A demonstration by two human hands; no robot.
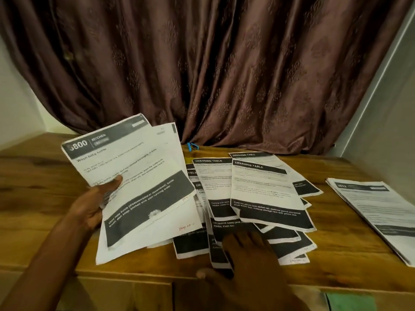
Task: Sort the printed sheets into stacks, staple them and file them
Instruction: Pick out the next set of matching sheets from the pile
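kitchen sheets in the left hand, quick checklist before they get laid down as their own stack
1. Left hand grips the kitchen sheets: ok.
2. Top sheet's heading reads KITCHEN: ok.
3. Sheets underneath match it: cannot tell.
4. Right hand is free: not ok, it rests on the dressing table sheets.
5. Bare table on the left for a new stack: ok.
6. Stack at right squared up: ok.

This looks like a room in a home used as a makeshift desk. A heavy brown curtain (224, 70) with a woven floral pattern hangs in folds behind a wooden table (38, 189) with strong grain, set between plain pale walls (386, 113). Printed sheets (265, 194) headed "KITCHEN" and "DRESSING TABLE" lie spread over the wood, with a neater stack (377, 212) to the right.
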